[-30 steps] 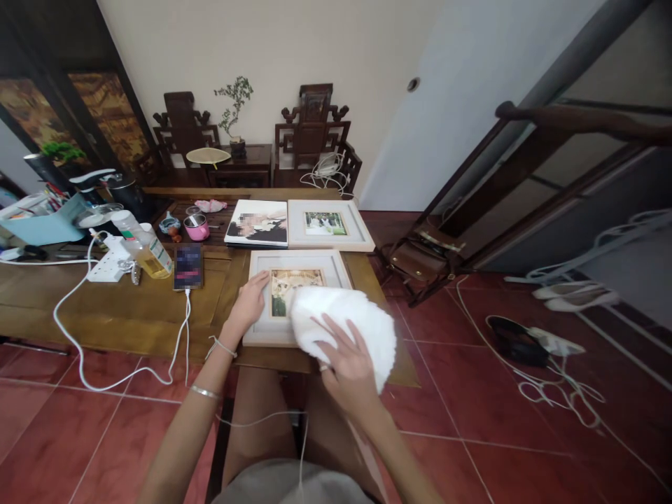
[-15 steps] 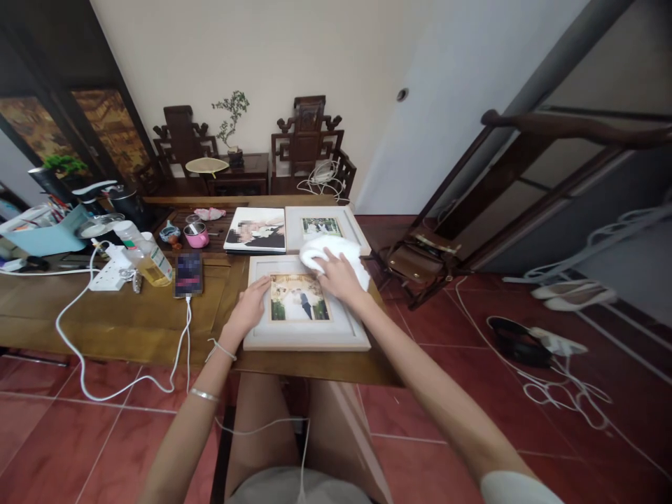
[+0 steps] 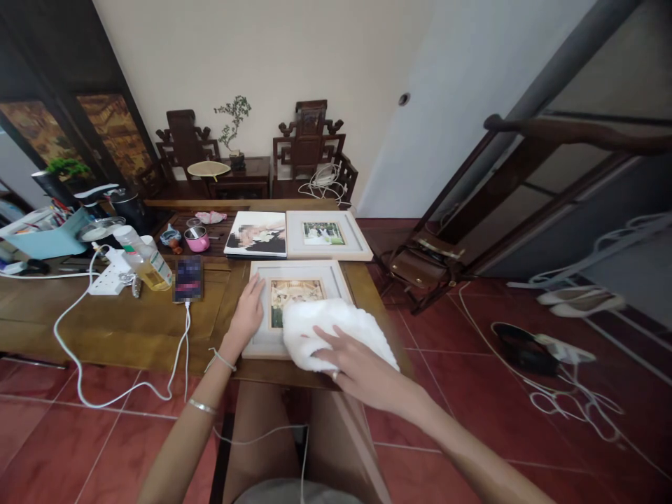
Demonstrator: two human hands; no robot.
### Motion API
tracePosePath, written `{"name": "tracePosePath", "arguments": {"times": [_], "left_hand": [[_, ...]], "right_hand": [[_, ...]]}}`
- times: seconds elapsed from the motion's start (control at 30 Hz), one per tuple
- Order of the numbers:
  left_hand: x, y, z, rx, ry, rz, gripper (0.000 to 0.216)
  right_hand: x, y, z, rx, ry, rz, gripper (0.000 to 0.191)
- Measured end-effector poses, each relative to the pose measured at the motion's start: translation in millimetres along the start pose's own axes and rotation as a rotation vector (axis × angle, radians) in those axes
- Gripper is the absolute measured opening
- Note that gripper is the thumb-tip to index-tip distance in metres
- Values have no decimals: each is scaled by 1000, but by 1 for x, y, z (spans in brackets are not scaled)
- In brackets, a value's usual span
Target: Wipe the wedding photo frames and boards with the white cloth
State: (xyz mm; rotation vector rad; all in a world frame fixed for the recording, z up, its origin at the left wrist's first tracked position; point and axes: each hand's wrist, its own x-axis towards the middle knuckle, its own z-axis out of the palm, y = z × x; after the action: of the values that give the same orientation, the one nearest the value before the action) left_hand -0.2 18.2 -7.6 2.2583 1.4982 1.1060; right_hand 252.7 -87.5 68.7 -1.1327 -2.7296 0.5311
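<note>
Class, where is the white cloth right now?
In the head view, the white cloth lies under the right hand, over the lower right part of the nearest picture frame.

A phone [image 3: 187, 280] lies beside a bottle [image 3: 156, 271], near a pink cup [image 3: 197, 243].

This looks like a home, with carved dark-wood chairs [image 3: 309, 145], a small potted tree [image 3: 237, 110], red floor tiles [image 3: 454, 381], a brown handbag [image 3: 418, 271] and pale shoes [image 3: 593, 305].

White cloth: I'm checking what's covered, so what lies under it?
The nearest picture frame lies under the white cloth; its left side and top edge show. Its lower right part is covered and cannot be seen.
</note>
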Motion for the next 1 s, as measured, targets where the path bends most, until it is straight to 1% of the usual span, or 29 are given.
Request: {"name": "tracePosePath", "arguments": {"times": [0.07,0.1,0.2,0.27,0.33,0.4,0.43,0.5,0.57,0.6,0.63,0.7,0.77,0.8,0.83,0.9,0.93,1.0], "left_hand": [[-3,1,0,-17,90,-48,52],[-4,2,0,-26,123,-88,52],[-5,3,0,-77,159,-222,51],[-4,2,0,-138,172,-310,47],[-5,0,-1,-205,191,-376,43],[-6,-3,-3,-258,198,-404,41],[-7,-5,-3,-275,198,-407,41],[-8,-8,-5,-304,198,-404,41],[-8,-10,-5,-334,197,-396,42],[-8,-10,-5,-355,196,-400,43],[-8,-9,-4,-392,196,-415,47],[-8,-6,-5,-512,209,-491,61],[-10,1,-9,-672,224,-612,73],[-12,6,-12,-753,215,-679,76],[-16,12,-15,-832,183,-743,73],[-24,24,-23,-949,10,-818,62],[-29,30,-26,-964,-36,-858,56],[-40,41,-32,-980,-39,-909,48]], "right_hand": [[-2,12,-6,11,-1,67,47],[3,20,-7,-2,22,105,49],[42,37,-3,-68,138,237,49],[75,35,4,-94,199,284,48],[100,21,11,-87,199,228,48],[109,3,14,-64,160,96,47],[106,-5,14,-48,134,25,47],[86,-14,9,-1,70,-96,45],[55,-12,1,55,14,-136,46],[37,-6,-2,72,5,-122,48],[20,1,-4,72,19,-79,50],[-10,21,-2,14,121,71,53],[-30,40,10,-44,233,209,51],[-36,48,18,-54,273,238,48],[-39,54,26,-53,299,240,46],[-41,60,41,-42,335,195,42],[-41,60,47,-43,353,171,41],[-38,57,51,-49,389,142,40]]}}
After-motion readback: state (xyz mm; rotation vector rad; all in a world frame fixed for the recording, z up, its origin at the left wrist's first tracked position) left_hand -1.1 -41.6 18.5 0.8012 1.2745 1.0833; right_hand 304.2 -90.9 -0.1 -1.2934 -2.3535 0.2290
